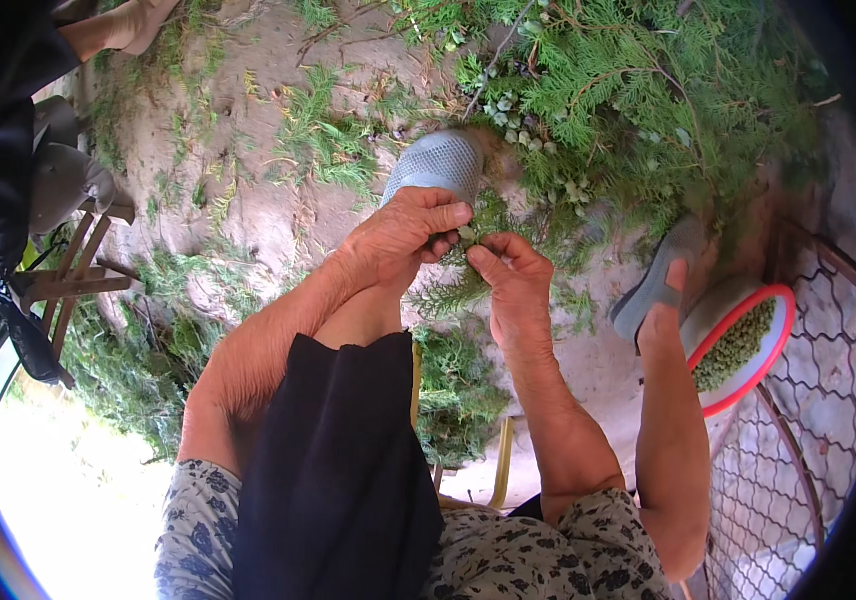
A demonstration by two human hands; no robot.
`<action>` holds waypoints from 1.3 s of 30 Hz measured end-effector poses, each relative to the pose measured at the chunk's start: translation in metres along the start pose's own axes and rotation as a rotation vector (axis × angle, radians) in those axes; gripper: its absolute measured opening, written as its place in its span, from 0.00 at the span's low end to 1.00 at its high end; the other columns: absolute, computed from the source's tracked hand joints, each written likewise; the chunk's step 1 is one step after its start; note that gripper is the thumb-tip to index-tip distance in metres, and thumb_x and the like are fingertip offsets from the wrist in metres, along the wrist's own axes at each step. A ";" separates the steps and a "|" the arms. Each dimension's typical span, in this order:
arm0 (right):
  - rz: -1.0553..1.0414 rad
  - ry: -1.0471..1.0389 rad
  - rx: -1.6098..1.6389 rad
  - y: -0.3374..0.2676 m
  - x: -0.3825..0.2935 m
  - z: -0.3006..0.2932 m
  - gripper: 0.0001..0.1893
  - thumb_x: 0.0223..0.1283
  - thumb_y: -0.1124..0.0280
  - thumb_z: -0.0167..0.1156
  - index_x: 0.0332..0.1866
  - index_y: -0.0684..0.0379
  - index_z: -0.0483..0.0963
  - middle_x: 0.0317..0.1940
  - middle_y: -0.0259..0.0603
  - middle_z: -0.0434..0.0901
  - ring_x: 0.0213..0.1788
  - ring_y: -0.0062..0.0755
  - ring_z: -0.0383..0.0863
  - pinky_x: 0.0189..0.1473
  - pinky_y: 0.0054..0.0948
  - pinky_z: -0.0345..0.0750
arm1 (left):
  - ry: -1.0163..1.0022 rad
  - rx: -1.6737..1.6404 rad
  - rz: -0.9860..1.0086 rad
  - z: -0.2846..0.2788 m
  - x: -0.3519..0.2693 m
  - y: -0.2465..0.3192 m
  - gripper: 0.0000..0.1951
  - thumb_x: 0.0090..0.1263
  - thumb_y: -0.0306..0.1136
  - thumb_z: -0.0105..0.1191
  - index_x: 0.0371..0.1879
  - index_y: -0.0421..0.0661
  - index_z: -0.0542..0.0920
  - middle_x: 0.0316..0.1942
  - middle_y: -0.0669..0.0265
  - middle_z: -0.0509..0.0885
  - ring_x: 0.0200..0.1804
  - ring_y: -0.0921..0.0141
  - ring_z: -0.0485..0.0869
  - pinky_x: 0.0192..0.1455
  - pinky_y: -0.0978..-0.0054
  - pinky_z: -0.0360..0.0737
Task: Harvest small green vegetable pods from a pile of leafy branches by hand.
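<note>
My left hand [424, 221] is above a grey knit shoe, its thumb and fingers closed on a small conifer sprig. A pale green cone [467, 235] shows between my two hands. My right hand [514, 274] pinches the same sprig from the other side, thumb against forefinger. Flat, scaly green foliage [450, 294] shows below my fingers; how much of it belongs to the held sprig I cannot tell. To the right, a white bucket [786, 319] with a red rim leans outward and holds many small green cones [735, 349].
A large heap of cut conifer branches [638, 97] bearing cones lies ahead on the right. Loose sprigs [326, 135] litter the ground. Wire mesh [780, 480] stands beside the bucket. Far left, another person's bare foot [144, 26] shows near a wooden stool [75, 285].
</note>
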State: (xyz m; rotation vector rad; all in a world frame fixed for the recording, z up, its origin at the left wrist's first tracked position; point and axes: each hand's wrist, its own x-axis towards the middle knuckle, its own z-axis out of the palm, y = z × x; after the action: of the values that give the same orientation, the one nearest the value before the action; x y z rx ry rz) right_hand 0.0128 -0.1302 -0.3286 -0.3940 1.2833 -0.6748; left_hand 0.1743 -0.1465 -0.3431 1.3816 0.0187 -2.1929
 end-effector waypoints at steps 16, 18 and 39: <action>-0.128 0.156 -0.356 0.000 0.010 0.012 0.06 0.48 0.78 0.64 0.27 0.66 0.74 0.22 0.32 0.76 0.26 0.14 0.69 0.29 0.17 0.68 | 0.131 0.639 0.438 0.003 -0.006 0.004 0.12 0.61 0.33 0.57 0.39 0.39 0.77 0.29 0.68 0.78 0.29 0.79 0.73 0.32 0.81 0.72; -0.168 0.122 -0.454 0.000 0.010 0.014 0.06 0.47 0.78 0.64 0.26 0.65 0.74 0.21 0.31 0.76 0.25 0.14 0.68 0.27 0.18 0.67 | 0.122 0.632 0.394 0.003 -0.006 0.006 0.12 0.61 0.33 0.57 0.38 0.39 0.77 0.29 0.68 0.78 0.29 0.80 0.73 0.32 0.82 0.71; -0.138 0.110 -0.438 0.005 0.014 0.013 0.06 0.49 0.74 0.62 0.27 0.66 0.73 0.19 0.32 0.75 0.22 0.15 0.69 0.24 0.19 0.69 | 0.247 0.608 0.188 0.010 -0.009 0.011 0.11 0.54 0.34 0.60 0.27 0.37 0.81 0.19 0.69 0.76 0.24 0.80 0.71 0.27 0.82 0.68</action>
State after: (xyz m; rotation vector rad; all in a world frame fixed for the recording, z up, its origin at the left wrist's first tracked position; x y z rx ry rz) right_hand 0.0285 -0.1369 -0.3382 -0.8183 1.5204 -0.5327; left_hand 0.1738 -0.1550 -0.3273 1.8785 -0.7087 -1.9310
